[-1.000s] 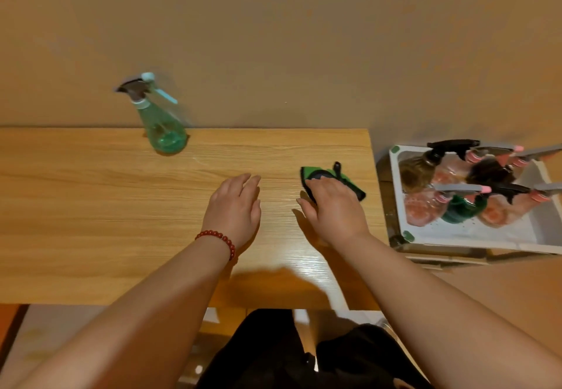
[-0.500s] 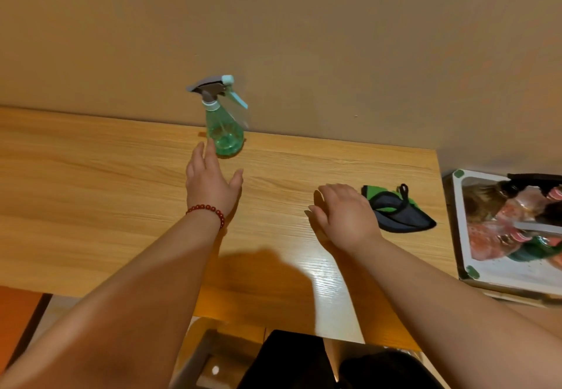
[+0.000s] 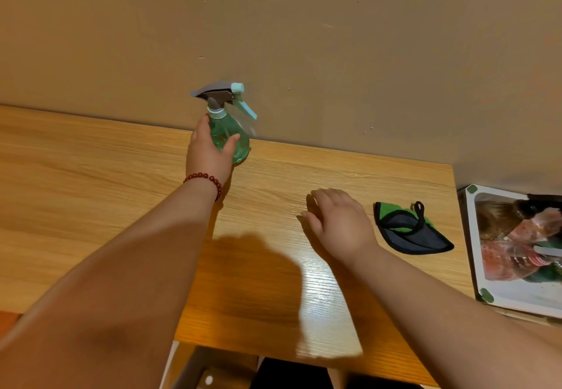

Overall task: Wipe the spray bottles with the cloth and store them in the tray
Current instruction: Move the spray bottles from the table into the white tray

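Observation:
A green spray bottle (image 3: 231,128) with a grey head and pale blue trigger stands upright at the back of the wooden table (image 3: 91,206), against the wall. My left hand (image 3: 208,152), with a red bead bracelet on its wrist, grips the bottle's body, thumb on its right side. My right hand (image 3: 337,225) hovers low over the table, fingers relaxed and holding nothing. The green and dark blue cloth (image 3: 409,232) lies folded on the table just right of that hand, apart from it. The white tray (image 3: 474,254) at the right edge holds several spray bottles lying down.
The tan wall runs directly behind the table. The table's right edge ends just before the tray, which sits lower. Dark clothing and a floor gap show below the table's near edge.
My left hand reached forward across the table and took hold of the green bottle. My right hand let go of the cloth and drew left of it. The view turned left.

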Demonstrator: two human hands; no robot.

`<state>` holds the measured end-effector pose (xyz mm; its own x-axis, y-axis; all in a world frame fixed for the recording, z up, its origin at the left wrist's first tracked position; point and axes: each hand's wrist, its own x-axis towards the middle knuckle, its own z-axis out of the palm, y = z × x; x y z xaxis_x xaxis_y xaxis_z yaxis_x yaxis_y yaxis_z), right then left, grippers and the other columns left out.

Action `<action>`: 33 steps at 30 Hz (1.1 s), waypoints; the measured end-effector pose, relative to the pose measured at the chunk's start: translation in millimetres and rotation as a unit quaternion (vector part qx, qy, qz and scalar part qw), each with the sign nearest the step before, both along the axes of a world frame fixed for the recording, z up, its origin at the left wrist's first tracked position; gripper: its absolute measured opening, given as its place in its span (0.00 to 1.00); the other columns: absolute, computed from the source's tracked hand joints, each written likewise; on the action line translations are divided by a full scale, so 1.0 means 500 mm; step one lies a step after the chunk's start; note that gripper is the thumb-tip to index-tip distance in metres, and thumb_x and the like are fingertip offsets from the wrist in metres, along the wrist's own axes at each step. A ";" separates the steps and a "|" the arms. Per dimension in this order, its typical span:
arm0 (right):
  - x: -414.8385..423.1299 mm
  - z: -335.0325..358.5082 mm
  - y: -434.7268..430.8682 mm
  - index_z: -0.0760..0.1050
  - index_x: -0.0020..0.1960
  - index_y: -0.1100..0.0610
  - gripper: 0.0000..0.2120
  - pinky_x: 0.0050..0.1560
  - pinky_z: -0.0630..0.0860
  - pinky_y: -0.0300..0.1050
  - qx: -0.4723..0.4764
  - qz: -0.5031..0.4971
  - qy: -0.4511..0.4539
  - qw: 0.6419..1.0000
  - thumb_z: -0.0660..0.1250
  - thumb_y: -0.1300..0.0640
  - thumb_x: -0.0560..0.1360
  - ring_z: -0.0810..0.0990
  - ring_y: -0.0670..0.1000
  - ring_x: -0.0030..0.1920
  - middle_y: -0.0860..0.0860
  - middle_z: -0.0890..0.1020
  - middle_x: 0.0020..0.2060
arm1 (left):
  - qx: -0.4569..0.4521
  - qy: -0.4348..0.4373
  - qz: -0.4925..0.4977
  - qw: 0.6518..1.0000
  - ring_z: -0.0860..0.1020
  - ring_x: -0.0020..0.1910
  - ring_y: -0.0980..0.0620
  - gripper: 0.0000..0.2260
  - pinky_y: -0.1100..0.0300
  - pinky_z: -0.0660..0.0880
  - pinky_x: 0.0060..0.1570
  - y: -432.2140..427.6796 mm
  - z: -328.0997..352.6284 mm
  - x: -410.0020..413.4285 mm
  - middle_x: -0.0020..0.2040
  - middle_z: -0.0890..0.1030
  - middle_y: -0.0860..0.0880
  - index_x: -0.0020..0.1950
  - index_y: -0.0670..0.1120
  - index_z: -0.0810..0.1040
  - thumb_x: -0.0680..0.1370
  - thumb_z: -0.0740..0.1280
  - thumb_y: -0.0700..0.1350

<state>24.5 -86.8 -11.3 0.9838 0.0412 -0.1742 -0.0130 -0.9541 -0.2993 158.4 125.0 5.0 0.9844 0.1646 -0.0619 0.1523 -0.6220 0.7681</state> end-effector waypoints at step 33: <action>-0.169 0.190 -0.295 0.79 0.50 0.52 0.03 0.45 0.78 0.51 0.414 -0.220 -0.230 0.853 0.70 0.56 0.77 0.81 0.53 0.42 0.51 0.83 0.40 | -0.032 -0.021 -0.245 0.969 0.66 0.61 0.63 0.29 0.69 0.62 0.62 -0.437 0.053 -0.334 0.66 0.72 0.52 0.73 0.46 0.70 0.75 0.74 0.49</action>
<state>-59.9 -234.2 83.7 0.8922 -0.4283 0.1430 -0.0153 -0.3452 -0.9384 -8.7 -93.6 31.7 0.9452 -0.3261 -0.0142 -0.1820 -0.5626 0.8064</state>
